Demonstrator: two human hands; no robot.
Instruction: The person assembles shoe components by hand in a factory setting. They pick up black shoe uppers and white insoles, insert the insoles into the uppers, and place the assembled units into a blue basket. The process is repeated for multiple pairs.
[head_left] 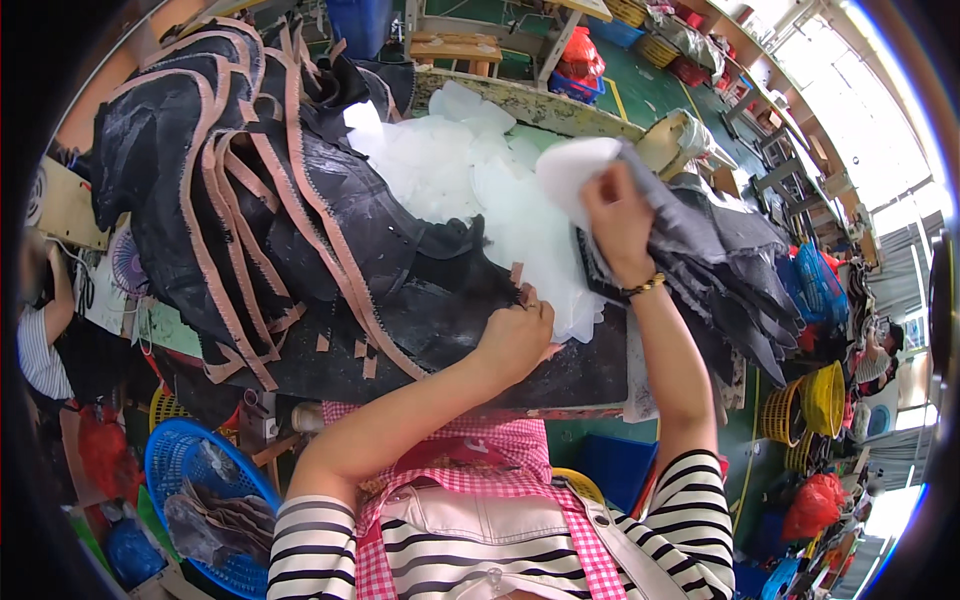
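Observation:
My right hand [618, 215] is raised at the right of the worktable, fingers closed on a white rounded sheet [570, 172]. A dark grey piece of material [680, 215] hangs right beside that hand. At the front, my left hand [518, 338] has its fingers drawn together at the edge of a black leather-like piece [445, 310]; whether it grips the edge is hidden. A small tan strip [516, 272] sticks up just beyond these fingers. Between and beyond the hands lies a heap of thin, translucent white sheets [440, 165].
Black pieces with long tan pinked strips [210, 190] pile up at left. Dark grey pieces [735, 260] stack at right. A blue basket [165, 450] with cut pieces stands below left; yellow baskets [825, 397] stand on the floor at right. Another person [48, 340] is at far left.

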